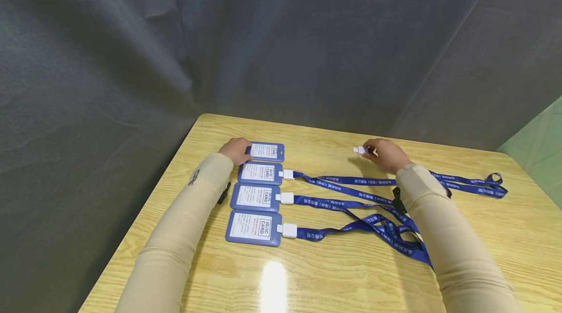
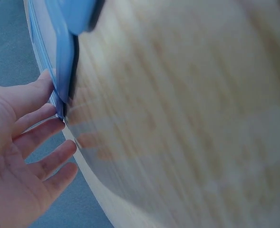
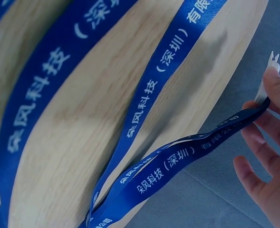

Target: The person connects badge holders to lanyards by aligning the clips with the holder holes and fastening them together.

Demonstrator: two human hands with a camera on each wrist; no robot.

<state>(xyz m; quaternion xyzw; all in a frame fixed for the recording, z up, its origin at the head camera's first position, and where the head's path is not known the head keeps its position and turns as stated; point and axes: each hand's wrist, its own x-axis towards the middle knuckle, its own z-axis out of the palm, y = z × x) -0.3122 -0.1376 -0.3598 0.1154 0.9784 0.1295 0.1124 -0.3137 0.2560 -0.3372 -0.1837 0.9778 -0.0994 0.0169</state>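
Observation:
At the far end of a column of blue badge holders, my left hand [image 1: 236, 151] grips the left end of the farthest badge holder [image 1: 269, 151], which has no lanyard attached. The left wrist view shows the thumb and index finger at that holder's edge [image 2: 66, 71], the other fingers loosely spread. To the right, my right hand [image 1: 386, 154] pinches the white clip [image 1: 361, 149] of a lanyard, held above the table with its prongs toward the holder. In the right wrist view the blue lanyard strap [image 3: 178, 154] hangs from the clip under the fingers.
Nearer me lie the second badge holder [image 1: 260, 173], another holder [image 1: 256, 197] and the nearest holder [image 1: 253, 226], each clipped to a blue lanyard running right. Straps cross in a tangle [image 1: 395, 235] by my right forearm. A dark curtain [image 1: 307, 49] stands behind the wooden table [image 1: 333, 274].

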